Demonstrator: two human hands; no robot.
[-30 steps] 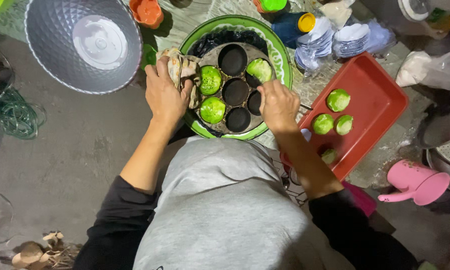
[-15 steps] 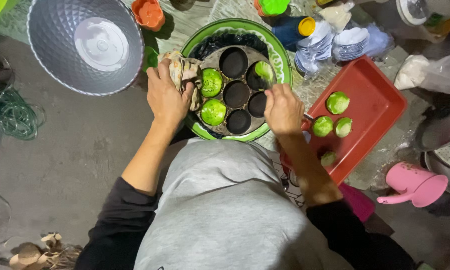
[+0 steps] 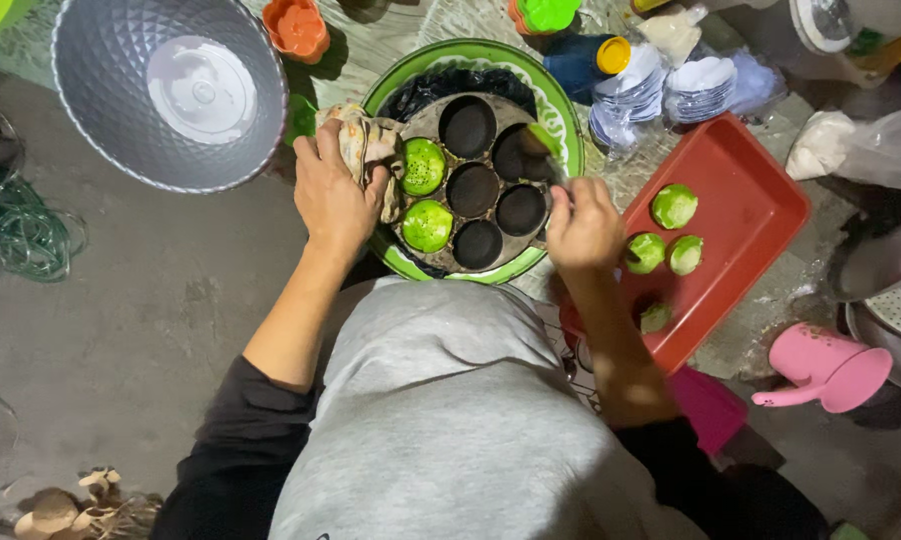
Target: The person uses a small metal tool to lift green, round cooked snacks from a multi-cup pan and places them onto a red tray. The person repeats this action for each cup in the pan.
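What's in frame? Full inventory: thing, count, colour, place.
mould pan: 1, dark, seven wells, centre, on green tray
cakes in pan: 2, green, left wells
lifted cake: 1, green, blurred, above pan's right wells
red tray: 1, right
cakes on tray: 4, green
basin: 1, grey, top left
watering can: 1, pink, lower right
cloth: 1, beige, pan's left edge
left hand: on cloth
right hand: holds thin tool, between pan and red tray

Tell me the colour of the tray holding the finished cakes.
Red tray, seen in the head view, with green cakes on it.
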